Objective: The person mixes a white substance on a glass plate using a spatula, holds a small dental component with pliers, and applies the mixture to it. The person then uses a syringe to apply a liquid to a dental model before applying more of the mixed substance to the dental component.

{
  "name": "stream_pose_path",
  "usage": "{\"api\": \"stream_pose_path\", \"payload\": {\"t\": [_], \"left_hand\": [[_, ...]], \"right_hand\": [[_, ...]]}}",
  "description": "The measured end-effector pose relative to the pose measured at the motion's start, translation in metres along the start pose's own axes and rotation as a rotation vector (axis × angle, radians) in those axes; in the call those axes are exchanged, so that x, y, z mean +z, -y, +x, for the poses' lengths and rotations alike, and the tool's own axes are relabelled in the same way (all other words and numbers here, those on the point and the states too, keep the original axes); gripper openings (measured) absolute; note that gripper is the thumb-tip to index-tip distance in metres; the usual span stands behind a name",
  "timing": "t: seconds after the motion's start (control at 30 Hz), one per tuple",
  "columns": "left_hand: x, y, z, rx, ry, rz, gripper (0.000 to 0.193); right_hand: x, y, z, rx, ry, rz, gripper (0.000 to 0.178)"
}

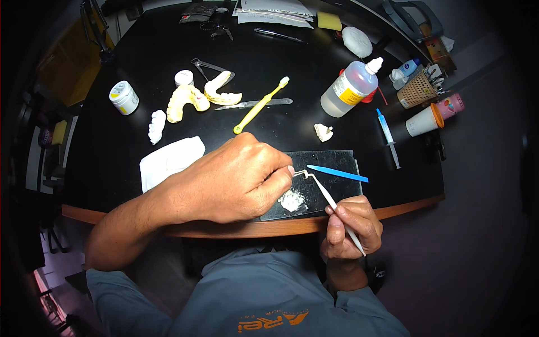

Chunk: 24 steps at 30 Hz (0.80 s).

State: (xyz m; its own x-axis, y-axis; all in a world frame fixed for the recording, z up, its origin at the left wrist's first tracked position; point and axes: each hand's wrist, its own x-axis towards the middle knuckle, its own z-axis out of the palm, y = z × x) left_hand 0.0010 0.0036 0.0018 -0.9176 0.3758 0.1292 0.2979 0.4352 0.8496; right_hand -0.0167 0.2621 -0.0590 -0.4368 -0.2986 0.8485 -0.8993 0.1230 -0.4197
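Note:
My left hand [241,180] reaches over the dark mixing slab [339,158], thumb and finger pinched around a small pale piece [300,173] too small to name. In a pen-like grip, my right hand [356,224] holds a slim white dental hand tool [324,192], its thin end touching or very close to that piece. Below the fingertips, a heap of white powdery material [292,200] lies on the slab. A blue plastic spatula [339,173] rests across the slab's right side. Part of a folded white cloth or tissue [171,160] shows beyond my left forearm.
Beyond my hands lie yellowish dental casts [185,101], a scalpel [275,102], a yellow toothbrush [261,105] and a small tooth model [323,132]. A liquid bottle [348,90], a blue-tipped syringe [388,137] and a cup [424,121] stand or lie at right. A jar [123,98] stands left.

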Motion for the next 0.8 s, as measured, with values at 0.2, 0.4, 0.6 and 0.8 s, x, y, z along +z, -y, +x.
{"api": "stream_pose_path", "payload": {"t": [0.2, 0.4, 0.6, 0.8], "left_hand": [[0.0007, 0.0004, 0.0004, 0.019, 0.0, 0.019, 0.032], [0.001, 0.001, 0.0008, 0.013, -0.008, 0.034, 0.032], [0.0028, 0.0027, 0.0006, 0.004, -0.011, 0.011, 0.031], [0.0021, 0.0008, 0.0006, 0.019, -0.021, 0.059, 0.03]], "right_hand": [[0.0002, -0.0006, 0.0001, -0.004, 0.006, 0.02, 0.028], [-0.0003, -0.0009, 0.0, -0.008, 0.01, 0.013, 0.026], [0.0005, -0.0012, -0.0006, -0.023, 0.019, 0.011, 0.023], [0.0008, -0.0013, -0.0003, -0.028, 0.012, 0.011, 0.023]]}}
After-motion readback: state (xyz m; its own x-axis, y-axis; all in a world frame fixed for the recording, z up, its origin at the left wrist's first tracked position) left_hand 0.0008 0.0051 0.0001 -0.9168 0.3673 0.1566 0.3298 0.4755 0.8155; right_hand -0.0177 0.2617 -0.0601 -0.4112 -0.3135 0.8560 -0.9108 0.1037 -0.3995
